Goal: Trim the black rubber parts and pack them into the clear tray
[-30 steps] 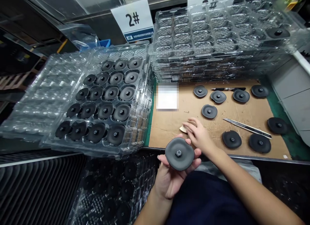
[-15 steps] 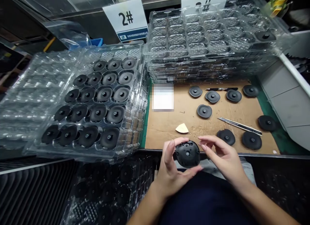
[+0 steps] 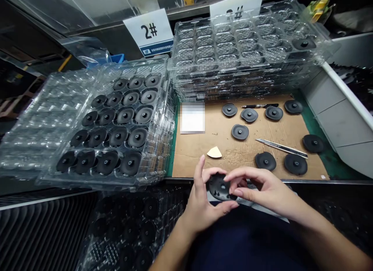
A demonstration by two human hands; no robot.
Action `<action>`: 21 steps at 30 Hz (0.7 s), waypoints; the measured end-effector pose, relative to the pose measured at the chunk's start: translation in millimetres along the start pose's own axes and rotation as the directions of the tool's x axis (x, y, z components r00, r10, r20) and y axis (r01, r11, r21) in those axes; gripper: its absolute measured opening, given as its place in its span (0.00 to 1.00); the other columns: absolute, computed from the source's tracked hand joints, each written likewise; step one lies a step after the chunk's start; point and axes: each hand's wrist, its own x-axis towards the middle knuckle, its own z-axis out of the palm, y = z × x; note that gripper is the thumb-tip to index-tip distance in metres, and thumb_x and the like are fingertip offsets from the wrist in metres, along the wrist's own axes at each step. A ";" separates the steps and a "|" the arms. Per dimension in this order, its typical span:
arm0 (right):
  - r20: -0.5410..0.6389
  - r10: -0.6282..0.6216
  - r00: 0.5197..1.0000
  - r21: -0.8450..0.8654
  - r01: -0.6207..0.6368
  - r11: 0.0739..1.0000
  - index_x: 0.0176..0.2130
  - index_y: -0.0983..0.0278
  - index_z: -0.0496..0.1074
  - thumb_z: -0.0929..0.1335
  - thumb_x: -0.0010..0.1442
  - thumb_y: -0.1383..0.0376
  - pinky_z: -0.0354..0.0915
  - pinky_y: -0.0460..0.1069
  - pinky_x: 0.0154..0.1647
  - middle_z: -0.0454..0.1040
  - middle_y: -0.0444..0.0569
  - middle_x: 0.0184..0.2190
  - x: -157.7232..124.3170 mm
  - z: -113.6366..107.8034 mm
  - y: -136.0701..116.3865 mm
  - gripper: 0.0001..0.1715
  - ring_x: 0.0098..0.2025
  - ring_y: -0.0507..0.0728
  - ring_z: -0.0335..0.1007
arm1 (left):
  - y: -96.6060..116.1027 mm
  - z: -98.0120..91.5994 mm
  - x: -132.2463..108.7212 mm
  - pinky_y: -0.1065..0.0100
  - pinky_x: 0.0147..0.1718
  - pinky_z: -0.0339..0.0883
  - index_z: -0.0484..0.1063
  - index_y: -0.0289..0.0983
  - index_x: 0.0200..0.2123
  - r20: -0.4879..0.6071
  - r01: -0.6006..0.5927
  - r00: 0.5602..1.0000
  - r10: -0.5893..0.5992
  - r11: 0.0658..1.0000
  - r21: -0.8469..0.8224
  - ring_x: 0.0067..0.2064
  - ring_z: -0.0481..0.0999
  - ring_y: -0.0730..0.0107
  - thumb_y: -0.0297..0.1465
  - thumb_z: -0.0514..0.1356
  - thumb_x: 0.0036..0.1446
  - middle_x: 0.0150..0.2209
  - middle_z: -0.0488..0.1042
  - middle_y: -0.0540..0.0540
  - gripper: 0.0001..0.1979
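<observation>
My left hand (image 3: 204, 203) grips a black round rubber disc (image 3: 218, 186) at the near edge of the bench, fingers curled round its left rim. My right hand (image 3: 259, 189) pinches the same disc from the right, with thumb and forefinger on its rim. The disc is tilted and shows its underside with small holes. A small cream wedge-shaped piece (image 3: 215, 152) lies on the cardboard sheet (image 3: 201, 150) just beyond my hands.
A clear blister tray (image 3: 116, 123) with several black discs stands at the left on stacked trays. More stacked clear trays (image 3: 241, 49) stand at the back. Several loose discs (image 3: 239, 132), a pen (image 3: 259, 105) and a utility knife (image 3: 281, 147) lie on the cardboard. A white bin (image 3: 346, 119) stands at the right.
My right hand left the cream wedge on the cardboard and came to the disc. The disc was flipped from its hub side to its underside and is now held by both hands.
</observation>
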 end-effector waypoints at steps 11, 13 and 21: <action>-0.187 0.127 0.974 0.304 -0.066 0.950 0.48 0.63 0.60 0.57 0.64 0.54 0.53 0.44 0.24 0.55 0.39 0.24 7.1 -0.9 41.5 0.19 0.20 0.46 0.45 | 2.0 -0.9 27.2 0.69 0.30 0.66 0.75 0.34 0.28 0.109 0.473 0.881 -0.461 0.863 -0.178 0.28 0.71 0.69 0.43 0.58 0.54 0.25 0.74 0.47 0.17; -0.212 0.097 0.973 0.211 -0.051 0.976 0.49 0.64 0.60 0.52 0.66 0.54 0.54 0.45 0.25 0.59 0.42 0.26 10.8 -2.5 56.0 0.22 0.21 0.47 0.46 | 2.2 -8.6 40.9 0.69 0.30 0.66 0.76 0.34 0.28 0.040 0.445 0.895 -0.444 0.884 -0.142 0.28 0.71 0.68 0.42 0.60 0.53 0.25 0.75 0.47 0.16; -0.091 0.020 0.996 -0.377 -0.053 0.925 0.43 0.59 0.74 0.68 0.48 0.69 0.55 0.55 0.50 0.69 0.51 0.44 27.9 -5.4 105.4 0.20 0.48 0.63 0.61 | 66.2 -7.8 218.4 0.64 0.46 0.65 0.76 0.39 0.38 -0.153 -0.180 0.952 0.264 0.890 0.420 0.44 0.75 0.64 0.36 0.59 0.56 0.40 0.78 0.45 0.10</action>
